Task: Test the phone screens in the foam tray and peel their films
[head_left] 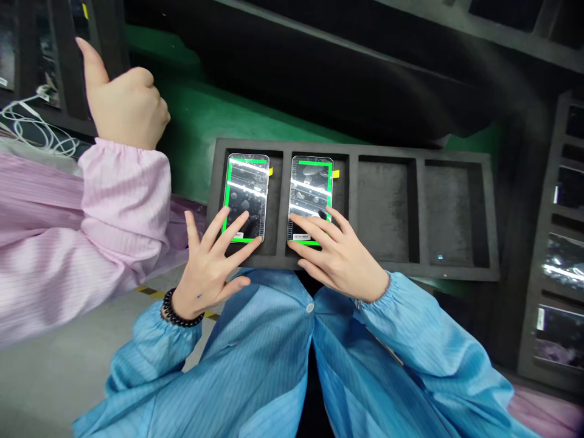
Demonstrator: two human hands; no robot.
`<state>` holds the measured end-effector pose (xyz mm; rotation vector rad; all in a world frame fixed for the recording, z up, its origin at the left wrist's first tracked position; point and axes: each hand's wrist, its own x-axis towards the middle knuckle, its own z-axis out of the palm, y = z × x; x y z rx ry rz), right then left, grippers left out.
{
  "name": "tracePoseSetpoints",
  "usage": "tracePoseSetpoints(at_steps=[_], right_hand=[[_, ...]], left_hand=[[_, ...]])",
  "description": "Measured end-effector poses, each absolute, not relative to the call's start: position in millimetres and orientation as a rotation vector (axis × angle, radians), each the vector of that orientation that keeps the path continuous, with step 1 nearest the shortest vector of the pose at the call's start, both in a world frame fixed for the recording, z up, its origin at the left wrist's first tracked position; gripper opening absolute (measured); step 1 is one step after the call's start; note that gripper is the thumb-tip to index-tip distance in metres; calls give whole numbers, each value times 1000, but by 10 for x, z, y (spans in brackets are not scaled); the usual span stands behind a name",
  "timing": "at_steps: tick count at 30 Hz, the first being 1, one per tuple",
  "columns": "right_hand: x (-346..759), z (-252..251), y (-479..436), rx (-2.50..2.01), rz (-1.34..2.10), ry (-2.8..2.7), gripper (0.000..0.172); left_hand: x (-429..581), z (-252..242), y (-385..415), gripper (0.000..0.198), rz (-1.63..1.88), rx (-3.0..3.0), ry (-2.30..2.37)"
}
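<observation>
Along the green bench (196, 134), a dark tray (387, 151) has 4 compartments, whose raised walls presumably prevent contact between neighbouring panels. The left panel (247, 191) and right panel (311, 179) occupy the 2 leftmost, each near its compartment's left wall, leaving a gap on the right, where a yellow tab projects. The left hand (207, 267) and right hand (342, 258) rest fingertips on the panels' lower portions; all fingers are extended and unclenched, grasping nothing, a contact suited to light steadying. Upper left, a co-worker's hand (130, 109) has curled fingers; whether it holds anything cannot be told.
</observation>
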<state>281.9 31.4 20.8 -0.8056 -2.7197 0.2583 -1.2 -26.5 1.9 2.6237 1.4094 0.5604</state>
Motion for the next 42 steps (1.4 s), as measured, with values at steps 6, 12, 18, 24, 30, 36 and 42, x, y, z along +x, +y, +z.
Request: tracePoseSetpoints(at_steps=[6,12,18,24,30,36,42], right_hand=[[2749,239,239,-887,235,-2728,28],[2588,312,68,-1024,186,-2735,38],[2479,308,3,-1143,213,-2708,46],[2438,264,182,-1200,261,-2669,48],[2402,288,384,-1234,230,-2691,45],[2384,301,573,-1224,234,-2712,43],[2342,337,760,-1280,239,-2740,47]], left_hand=[[0,13,-290,65,550,2626,1445],[157,26,-353,65,511,2565,1583],[263,38,-340,59,470,2517,1659],[260,36,-190,50,409,2480,1672],[236,61,44,50,365,2463,1690],[241,126,294,55,316,2467,1710],[243,129,519,58,358,2436,1712]])
